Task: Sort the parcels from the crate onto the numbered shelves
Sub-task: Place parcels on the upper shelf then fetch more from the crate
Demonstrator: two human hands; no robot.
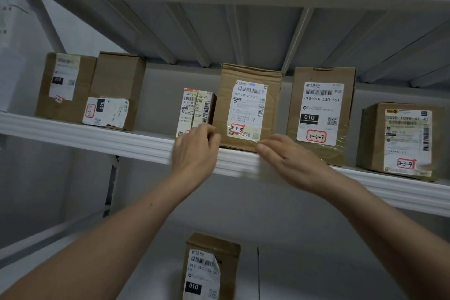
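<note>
- Left hand (194, 147) is curled at the lower-left corner of the 3-3-5 parcel (249, 107); a grip cannot be confirmed.
- Right hand (288, 156) is held open, fingertips touching the lower-right corner.
- It is stood upright on the shelf (97, 136), between both hands.
- Sideways room is limited by the small parcel (194, 109) just beside it on the left and the 3-3-7 parcel (321, 109) near on the right.

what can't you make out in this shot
Head view only.
1. Red tag on the small parcel: hidden behind the left hand.
2. The bottom parcel: lower part cut off by the frame edge.
3. Tag on the far-left parcel: too blurred to read.
4. The left hand's grip: fingers curl away from the camera.
5. The crate: out of frame.
</note>
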